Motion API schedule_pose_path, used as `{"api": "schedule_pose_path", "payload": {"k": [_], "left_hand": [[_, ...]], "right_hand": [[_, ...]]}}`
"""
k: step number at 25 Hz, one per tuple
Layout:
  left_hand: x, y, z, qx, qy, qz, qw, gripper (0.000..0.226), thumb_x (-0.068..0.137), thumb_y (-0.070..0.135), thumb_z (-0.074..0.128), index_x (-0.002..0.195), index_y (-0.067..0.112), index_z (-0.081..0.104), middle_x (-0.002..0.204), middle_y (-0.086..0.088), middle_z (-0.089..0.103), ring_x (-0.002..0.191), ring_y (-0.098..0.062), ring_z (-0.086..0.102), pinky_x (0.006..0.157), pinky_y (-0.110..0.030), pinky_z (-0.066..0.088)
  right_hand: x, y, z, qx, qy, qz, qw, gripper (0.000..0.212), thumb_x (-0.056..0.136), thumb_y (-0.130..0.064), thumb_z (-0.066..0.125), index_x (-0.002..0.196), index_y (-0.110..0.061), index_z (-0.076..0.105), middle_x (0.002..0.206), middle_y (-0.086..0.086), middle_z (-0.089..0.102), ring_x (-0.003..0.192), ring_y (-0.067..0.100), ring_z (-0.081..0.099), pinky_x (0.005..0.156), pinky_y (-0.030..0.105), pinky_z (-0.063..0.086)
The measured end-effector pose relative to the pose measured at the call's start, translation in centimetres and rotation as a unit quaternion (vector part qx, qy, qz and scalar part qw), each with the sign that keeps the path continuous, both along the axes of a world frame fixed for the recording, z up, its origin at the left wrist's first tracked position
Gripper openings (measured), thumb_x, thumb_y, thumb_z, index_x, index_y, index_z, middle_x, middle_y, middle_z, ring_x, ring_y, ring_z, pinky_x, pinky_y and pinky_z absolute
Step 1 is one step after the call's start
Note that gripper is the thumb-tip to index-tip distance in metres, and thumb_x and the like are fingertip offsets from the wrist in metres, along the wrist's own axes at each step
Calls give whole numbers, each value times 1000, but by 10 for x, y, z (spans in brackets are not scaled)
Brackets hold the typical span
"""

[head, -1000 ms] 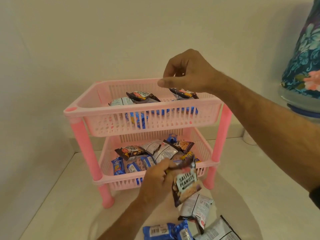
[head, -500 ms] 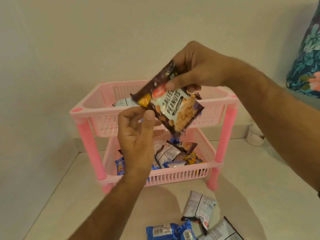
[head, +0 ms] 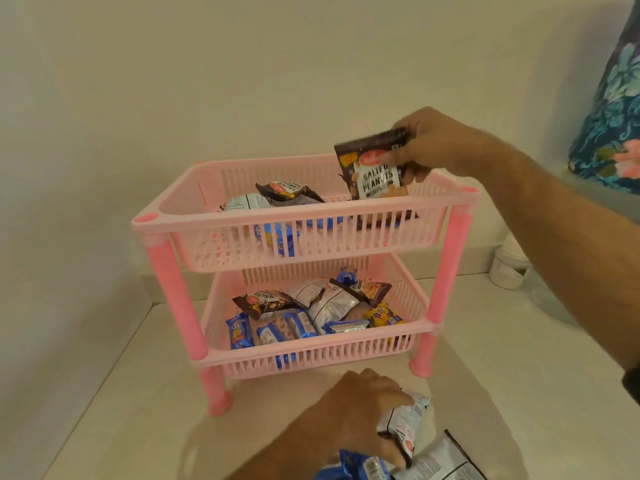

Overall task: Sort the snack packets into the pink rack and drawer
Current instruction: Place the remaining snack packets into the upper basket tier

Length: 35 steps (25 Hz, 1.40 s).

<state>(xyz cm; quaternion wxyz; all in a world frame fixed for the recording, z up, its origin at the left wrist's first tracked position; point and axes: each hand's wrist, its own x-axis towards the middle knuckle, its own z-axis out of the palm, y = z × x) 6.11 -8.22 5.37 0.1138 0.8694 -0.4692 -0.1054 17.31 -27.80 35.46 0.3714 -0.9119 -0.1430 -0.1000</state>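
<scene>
A pink two-tier rack [head: 242, 221] stands on the counter against the wall. My right hand [head: 436, 147] holds a brown salted peanuts packet [head: 375, 173] upright over the right end of the top tier, its lower edge inside the basket. Other packets [head: 284, 192] lie in that top tier. The bottom tier [head: 311, 353] holds several brown, silver and blue packets. Near the counter's front, my left hand [head: 360, 414] closes on a silver packet [head: 405, 420], with a blue packet [head: 349, 467] and another silver one [head: 440, 462] beside it.
A white jar [head: 507, 266] stands behind the rack's right side by the wall. A blue floral cloth [head: 609, 109] hangs at the far right. The wall runs close behind the rack, and the counter's edge drops off at the left.
My left hand passed the peanuts packet to my right hand, which carried it over the top tier's right end. My left hand dropped to the loose packets on the counter.
</scene>
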Motion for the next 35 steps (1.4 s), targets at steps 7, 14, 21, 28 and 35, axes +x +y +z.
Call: {"api": "schedule_pose_path", "payload": {"k": [7,14,21,28,35], "left_hand": [[-7,-16,-42,33,-5,64,997,57,91,30,66,144,33,46,150,-6,39,128,-33,46,100,-48,43],[-3,-3,-27,-243,7,186,952,33,91,11,58,117,26,72,129,12,63,113,-9,60,103,-30,47],[-8,30,90,-678,138,106,714,55,80,-18,51,100,27,74,111,6,70,106,-18,67,79,-32,61],[-3,46,173,-817,138,70,555,24,75,31,82,95,36,69,108,1,70,98,-22,71,67,-34,62],[4,31,123,-677,193,160,693,22,89,30,71,109,30,63,107,-2,71,87,-22,72,76,-29,59]], "right_hand": [[8,-2,-15,-304,-88,-178,932,57,68,-64,75,105,-22,66,99,0,68,89,23,62,76,37,52],[-18,23,-3,-97,-305,-47,946,25,83,-37,74,91,-14,74,88,-1,75,61,-7,59,65,10,45],[-58,54,13,-105,-165,231,953,29,78,-29,82,95,-7,74,89,4,75,76,10,70,64,23,54],[-67,61,12,-63,43,389,918,52,72,-32,84,110,0,67,106,16,74,96,35,72,78,50,59],[-51,53,17,100,-28,300,948,27,76,-20,79,101,-12,70,107,14,75,94,35,73,62,41,64]]}}
